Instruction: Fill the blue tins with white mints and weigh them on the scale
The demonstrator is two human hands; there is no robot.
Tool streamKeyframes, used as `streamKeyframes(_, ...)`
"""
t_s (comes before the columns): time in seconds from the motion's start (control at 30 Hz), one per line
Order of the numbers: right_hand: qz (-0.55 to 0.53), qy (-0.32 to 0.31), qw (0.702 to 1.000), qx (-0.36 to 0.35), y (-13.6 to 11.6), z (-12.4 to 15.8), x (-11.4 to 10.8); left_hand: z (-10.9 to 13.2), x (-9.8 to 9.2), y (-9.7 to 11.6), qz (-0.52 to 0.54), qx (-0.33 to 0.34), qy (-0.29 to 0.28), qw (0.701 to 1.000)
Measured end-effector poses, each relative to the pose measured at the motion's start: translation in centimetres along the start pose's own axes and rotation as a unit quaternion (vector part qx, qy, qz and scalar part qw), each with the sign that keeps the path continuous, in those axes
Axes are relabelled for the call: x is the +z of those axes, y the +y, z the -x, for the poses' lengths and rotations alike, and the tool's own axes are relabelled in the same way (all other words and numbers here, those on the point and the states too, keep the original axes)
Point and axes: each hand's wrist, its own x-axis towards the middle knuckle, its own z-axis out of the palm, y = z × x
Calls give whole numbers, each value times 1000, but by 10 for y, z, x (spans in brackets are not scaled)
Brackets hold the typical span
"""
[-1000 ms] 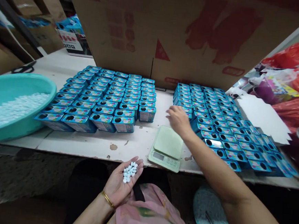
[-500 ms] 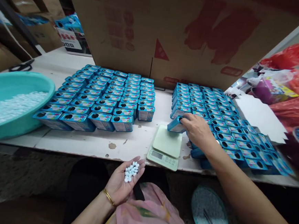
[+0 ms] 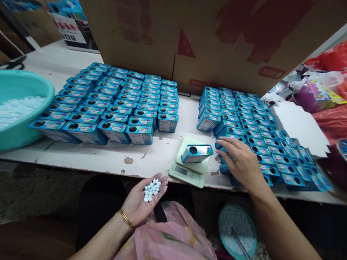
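Note:
My left hand (image 3: 144, 201) lies palm up below the table edge, cupped round a small heap of white tablets (image 3: 151, 189). A blue tin (image 3: 197, 153) with a round hole in its top stands on the pale green scale (image 3: 188, 169). Just right of that tin, my right hand (image 3: 241, 161) hovers with fingers spread, holding nothing, over the near edge of the right block of blue tins (image 3: 251, 130). A second block of blue tins (image 3: 115, 103) fills the table to the left.
A teal basin (image 3: 26, 126) of white tablets sits at the far left. A large cardboard box (image 3: 199, 32) stands behind the tins. Red plastic bags (image 3: 344, 103) and white card (image 3: 300, 126) lie at right. A small teal dish (image 3: 237, 233) of tablets sits below the table.
My right hand took a blue tin from the right block, set it on the scale and let go. The left hand kept still with its tablets.

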Motion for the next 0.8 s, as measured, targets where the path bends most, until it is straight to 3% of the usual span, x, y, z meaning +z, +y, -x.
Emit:
streamKeyframes(0.2, -30, 30, 998, 37, 7, 11, 5, -1, 0, -2, -6, -9, -8, 1000)
streamKeyframes(0.37, -126, -3, 990, 70, 4, 11, 21, -2, 0, -1, -6, -10, -6, 1000)
streamKeyframes(0.5, -255, -40, 958, 126, 1, 12, 39, -3, -2, -1, -3, -6, -7, 1000)
streamKeyframes(0.7, -438, -23, 882, 171, -5, 11, 74, -6, 1, 4, 0, 3, -16, 1000)
streamKeyframes(0.8, -448, -24, 881, 152, -15, 8, 78, -11, 10, 8, 6, 9, -36, 999)
